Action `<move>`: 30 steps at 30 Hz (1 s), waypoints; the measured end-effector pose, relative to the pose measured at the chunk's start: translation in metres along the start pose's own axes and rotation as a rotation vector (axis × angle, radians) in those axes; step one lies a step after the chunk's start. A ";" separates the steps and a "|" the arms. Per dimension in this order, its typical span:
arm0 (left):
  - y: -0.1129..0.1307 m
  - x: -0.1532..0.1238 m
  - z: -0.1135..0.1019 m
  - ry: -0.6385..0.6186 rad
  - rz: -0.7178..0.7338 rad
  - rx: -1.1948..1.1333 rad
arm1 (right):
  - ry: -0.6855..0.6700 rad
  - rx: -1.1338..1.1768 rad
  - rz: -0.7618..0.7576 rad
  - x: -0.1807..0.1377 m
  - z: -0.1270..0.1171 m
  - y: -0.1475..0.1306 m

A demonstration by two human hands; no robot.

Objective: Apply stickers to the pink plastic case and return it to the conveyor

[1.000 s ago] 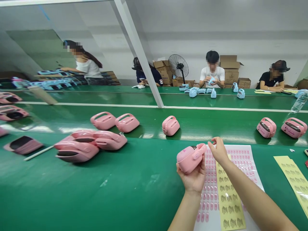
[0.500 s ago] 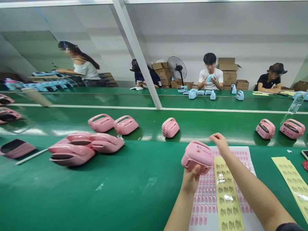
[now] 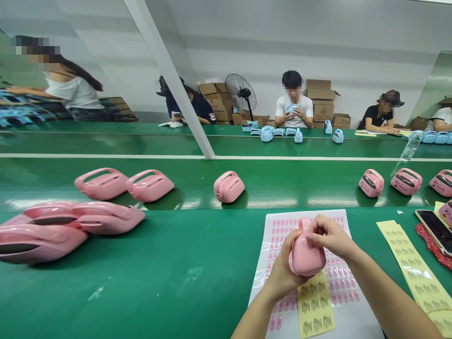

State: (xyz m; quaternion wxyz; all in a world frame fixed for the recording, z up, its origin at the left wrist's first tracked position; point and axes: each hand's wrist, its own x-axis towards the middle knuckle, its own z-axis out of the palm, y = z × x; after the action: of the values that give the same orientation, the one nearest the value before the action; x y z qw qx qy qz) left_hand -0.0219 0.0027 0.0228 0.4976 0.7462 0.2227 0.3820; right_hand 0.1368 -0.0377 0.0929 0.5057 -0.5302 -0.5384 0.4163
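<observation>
My left hand (image 3: 284, 268) grips a pink plastic casing (image 3: 306, 254) from the left, holding it above a white sheet of pink stickers (image 3: 282, 226). My right hand (image 3: 328, 238) rests on the casing's top, fingers pinched against it. A yellow label strip (image 3: 315, 306) lies on the sticker sheet just below the casing.
Several more pink casings lie on the green belt: (image 3: 229, 187), (image 3: 150, 185), (image 3: 371, 183). A pile of them sits at the left (image 3: 70, 226). Another yellow label sheet (image 3: 409, 263) and a phone (image 3: 434, 226) lie at right. People sit across the line with blue casings (image 3: 266, 134).
The casing has come down and been turned upright over the sticker sheet. My right hand moved from the air beside it onto its top. The view shifted right.
</observation>
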 end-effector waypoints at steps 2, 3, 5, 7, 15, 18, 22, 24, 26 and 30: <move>-0.002 0.000 0.000 -0.005 0.024 0.022 | 0.006 -0.100 -0.027 0.000 -0.002 -0.002; -0.003 0.000 0.000 -0.010 0.029 0.034 | 0.004 -0.134 -0.037 0.000 -0.002 -0.003; -0.003 -0.001 -0.002 -0.021 0.031 0.064 | -0.016 -0.155 -0.044 -0.001 -0.004 -0.005; -0.004 -0.002 -0.003 -0.025 0.037 0.095 | -0.041 -0.167 -0.045 -0.001 -0.005 -0.006; -0.003 -0.002 -0.003 -0.026 0.083 0.131 | -0.043 -0.306 -0.123 -0.006 -0.005 -0.007; 0.000 -0.002 -0.002 -0.011 0.075 0.107 | -0.034 -0.386 -0.204 -0.009 -0.005 -0.005; 0.001 -0.002 0.001 0.035 0.045 0.091 | 0.014 -0.639 -0.414 -0.014 -0.004 -0.002; 0.000 -0.002 0.001 0.059 0.063 0.096 | 0.040 -0.777 -0.475 -0.016 -0.003 -0.002; -0.001 -0.003 0.000 0.064 0.095 0.120 | 0.077 -0.815 -0.463 -0.019 -0.001 -0.001; 0.000 -0.002 -0.002 0.067 0.221 0.202 | 0.132 -0.575 -0.316 -0.021 0.007 0.001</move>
State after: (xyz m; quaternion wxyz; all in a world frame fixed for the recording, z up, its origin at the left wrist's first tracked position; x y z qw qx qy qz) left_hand -0.0243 0.0021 0.0229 0.3673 0.7993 0.1930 0.4346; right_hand 0.1282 -0.0576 0.0887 0.4274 -0.5869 -0.6755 0.1287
